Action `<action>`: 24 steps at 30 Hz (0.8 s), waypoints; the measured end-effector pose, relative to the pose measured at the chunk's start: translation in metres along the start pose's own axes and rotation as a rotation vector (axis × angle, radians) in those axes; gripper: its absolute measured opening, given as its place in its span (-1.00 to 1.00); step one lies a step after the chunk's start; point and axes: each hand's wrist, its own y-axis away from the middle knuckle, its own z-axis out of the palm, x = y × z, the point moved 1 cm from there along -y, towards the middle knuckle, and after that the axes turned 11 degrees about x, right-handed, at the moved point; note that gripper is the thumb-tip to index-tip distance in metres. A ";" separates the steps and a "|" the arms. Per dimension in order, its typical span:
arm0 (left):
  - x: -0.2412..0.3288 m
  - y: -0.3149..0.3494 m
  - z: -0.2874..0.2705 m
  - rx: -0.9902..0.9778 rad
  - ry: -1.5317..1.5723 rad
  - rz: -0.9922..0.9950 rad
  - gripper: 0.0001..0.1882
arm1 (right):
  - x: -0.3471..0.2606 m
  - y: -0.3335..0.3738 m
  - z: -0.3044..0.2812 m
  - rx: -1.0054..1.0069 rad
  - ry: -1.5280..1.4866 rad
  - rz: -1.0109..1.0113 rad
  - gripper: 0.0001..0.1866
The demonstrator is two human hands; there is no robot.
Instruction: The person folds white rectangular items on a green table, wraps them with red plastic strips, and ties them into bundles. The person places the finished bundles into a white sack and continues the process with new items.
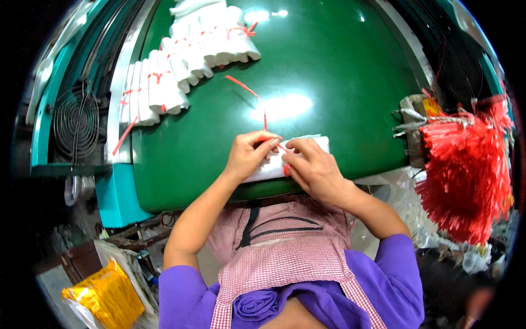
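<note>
A white plastic bundle (262, 174) lies on the green belt surface (339, 77) at its near edge, under both my hands. Around it runs a red plastic tie strip (249, 89), whose loose end trails away across the green surface. My left hand (252, 155) pinches the strip between thumb and fingers at the bundle's top. My right hand (314, 167) is closed beside it, thumb and index finger on the strip close to the left fingertips. A bit of red shows below the right fingers. The knot area is partly hidden by my fingers.
Several white rolls (192, 49) tied with red strips lie in rows at the far left. A loose red strip (125, 136) rests near the left rail. A thick bunch of red strips (466, 175) hangs at the right. Lower left sits a yellow package (107, 296).
</note>
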 end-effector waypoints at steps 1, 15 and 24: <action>0.000 -0.001 0.000 0.024 0.066 -0.116 -0.89 | -0.007 -0.001 -0.002 0.045 0.037 -0.057 -0.80; 0.006 0.027 0.006 -0.256 -0.484 0.951 -0.84 | 0.027 -0.008 0.021 -0.147 -0.602 0.563 -0.85; 0.017 -0.018 -0.050 0.214 -0.844 0.267 -0.81 | -0.015 0.025 0.016 -0.128 -0.357 0.163 -0.78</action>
